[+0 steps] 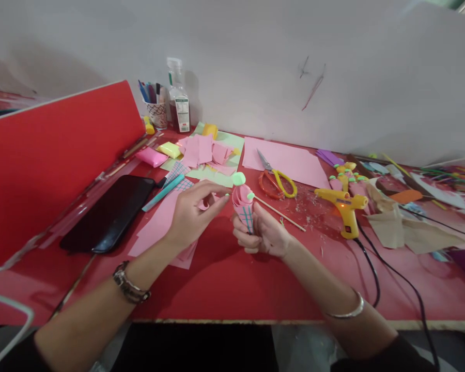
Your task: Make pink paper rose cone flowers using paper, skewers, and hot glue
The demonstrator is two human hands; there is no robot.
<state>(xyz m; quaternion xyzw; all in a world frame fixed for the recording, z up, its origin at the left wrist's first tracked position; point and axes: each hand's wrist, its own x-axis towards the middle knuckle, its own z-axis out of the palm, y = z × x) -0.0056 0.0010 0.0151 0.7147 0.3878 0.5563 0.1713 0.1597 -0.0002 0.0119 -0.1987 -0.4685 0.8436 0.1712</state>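
Note:
My right hand (pixel 265 230) is wrapped around a small rolled paper cone (pixel 245 214), pink inside with a blue-and-white checked outside, held upright above the table. A light green clay-like lump (pixel 238 179) appears at the top of the cone; whether it touches the cone I cannot tell. My left hand (pixel 194 209) hovers just left of the cone, apart from it, thumb and index tips pinched together. Small green spots show at both thumb tips. What the left pinch holds, if anything, is too small to make out. A thin wooden stick (pixel 281 213) lies behind my right hand.
Yellow-and-red-handled scissors (pixel 276 181) lie by pink paper sheets (pixel 290 161). A corded yellow glue gun (pixel 344 206) rests at right. On the left are a black phone (pixel 110 214), a teal pen (pixel 163 192) and clay packets (pixel 152 156). Behind stand a bottle (pixel 181 108) and a pen cup (pixel 156 114).

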